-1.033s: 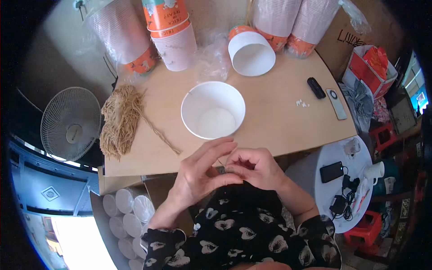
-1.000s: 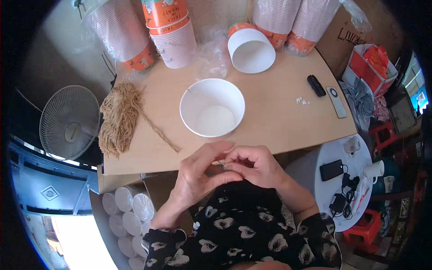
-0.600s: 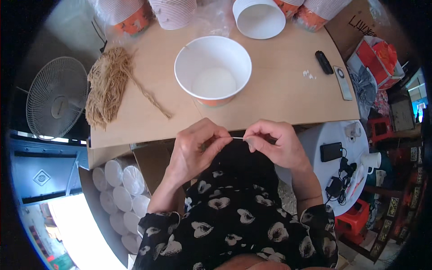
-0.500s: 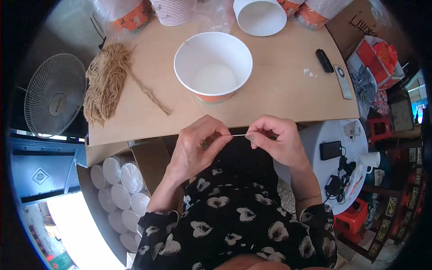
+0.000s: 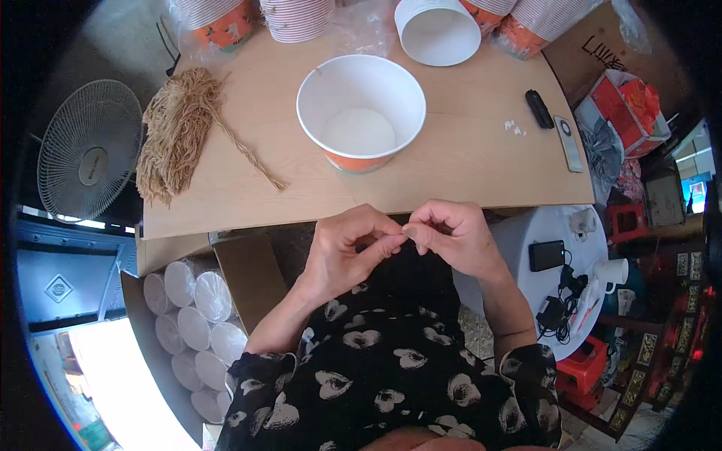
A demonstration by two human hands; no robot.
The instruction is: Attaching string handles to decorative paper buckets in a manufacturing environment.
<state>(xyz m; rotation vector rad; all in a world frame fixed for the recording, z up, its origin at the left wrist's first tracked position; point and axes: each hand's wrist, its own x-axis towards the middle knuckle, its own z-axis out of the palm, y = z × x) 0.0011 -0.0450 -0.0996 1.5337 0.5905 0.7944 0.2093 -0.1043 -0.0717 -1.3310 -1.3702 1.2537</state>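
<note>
My left hand [image 5: 347, 244] and my right hand [image 5: 457, 239] meet in front of the table's near edge, both with thumb and forefinger pinched. Their fingertips touch or nearly touch, mostly hiding the thin pale strand held between them. Beyond them on the table stands a white paper bucket [image 5: 410, 113], mouth up, with an orange band low on its outside. A small tan bit shows at its rim. To the left lies a thick bundle of tan twine [image 5: 177, 135], a few cords trailing toward the bucket.
Stacked paper buckets [image 5: 299, 19] and a tipped white bucket [image 5: 440, 34] line the table's far side. A black object [image 5: 538, 109] and small white scraps [image 5: 515, 128] lie at right. A fan [image 5: 92, 154] stands left; a carton of wrapped white tubs [image 5: 199, 327] sits below.
My hands have come together, closing the short gap where the thin pale strand showed. Both have dropped slightly in the view, which has shifted a little.
</note>
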